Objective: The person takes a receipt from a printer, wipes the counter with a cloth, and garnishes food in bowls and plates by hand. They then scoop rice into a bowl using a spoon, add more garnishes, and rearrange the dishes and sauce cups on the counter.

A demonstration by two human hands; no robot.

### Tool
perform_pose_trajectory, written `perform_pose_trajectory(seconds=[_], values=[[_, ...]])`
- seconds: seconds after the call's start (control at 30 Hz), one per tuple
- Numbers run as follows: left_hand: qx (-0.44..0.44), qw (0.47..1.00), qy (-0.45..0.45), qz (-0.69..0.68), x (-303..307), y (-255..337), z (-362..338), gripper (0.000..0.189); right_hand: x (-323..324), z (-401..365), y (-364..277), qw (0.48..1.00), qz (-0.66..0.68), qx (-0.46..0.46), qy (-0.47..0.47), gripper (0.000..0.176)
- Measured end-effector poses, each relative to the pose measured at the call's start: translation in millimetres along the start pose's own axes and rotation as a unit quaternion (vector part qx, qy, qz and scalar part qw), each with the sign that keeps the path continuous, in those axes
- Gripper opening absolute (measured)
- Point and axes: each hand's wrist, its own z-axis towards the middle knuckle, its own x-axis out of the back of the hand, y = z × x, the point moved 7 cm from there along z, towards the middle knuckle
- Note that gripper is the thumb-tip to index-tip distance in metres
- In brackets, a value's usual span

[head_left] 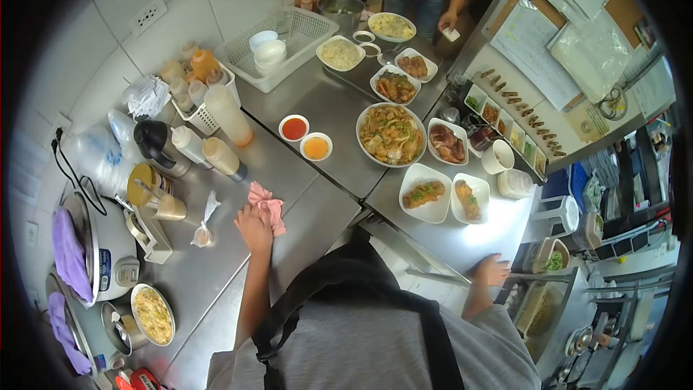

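Observation:
My left hand [253,228] presses on a crumpled pink cloth [271,211] on the steel counter [307,224], its fingers closed over the cloth's near side. A small knotted plastic bag [206,221] lies just left of that hand. My right hand [492,269] rests on the edge of the right-hand counter, fingers stretched out and holding nothing. Beyond it stand two white dishes of garnished food, one wider [426,193] and one narrower [471,198]. A large bowl of noodles [390,135] sits farther back, near two small sauce bowls, one red [294,128] and one orange [316,147].
Squeeze bottles [224,157] and a white basket [207,117] line the left wall, near a rice cooker [114,263]. A bowl of rice [153,315] is at lower left. Across the counter, a co-worker's hand [450,22] holds a small white item; another person stands beside.

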Motion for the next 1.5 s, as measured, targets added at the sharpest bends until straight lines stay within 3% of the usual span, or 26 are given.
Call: perform_pose_trajectory(seconds=[0.27, 0.57, 0.67, 0.77, 1.17, 1.27, 1.5], values=[[-0.017, 0.999, 0.041, -0.027, 4.4, -0.3, -3.5, 0.025, -13.4, 8.9, 4.5, 0.998, 0.008, 0.033, 0.055, 0.056], [0.036, 0.996, 0.046, -0.069, 5.2, -6.3, -4.2, 0.021, -3.9, 2.4, 1.7, 0.999, -0.001, 0.010, 0.032, 0.055], [0.005, 0.991, 0.087, -0.106, 17.4, 7.5, -3.2, 0.020, 2.3, 1.4, 0.5, 1.000, -0.003, 0.014, 0.007, 0.055], [0.011, 0.999, 0.034, -0.018, 5.7, -2.1, -3.3, 0.020, 3.6, -0.8, 0.8, 1.000, 0.006, 0.026, 0.017, 0.055], [0.008, 0.997, 0.046, -0.054, 11.0, 3.0, -1.6, 0.022, -1.4, 4.9, 2.4, 1.000, 0.006, 0.016, 0.020, 0.058], [-0.003, 0.997, 0.066, -0.042, 2.9, -5.4, -3.4, 0.021, -14.7, 12.7, 6.3, 0.997, -0.001, 0.072, -0.001, 0.058], [0.021, 0.997, 0.042, -0.060, 12.9, 1.8, -0.9, 0.019, -3.1, 3.2, 2.5, 1.000, -0.003, -0.002, -0.020, 0.056]])
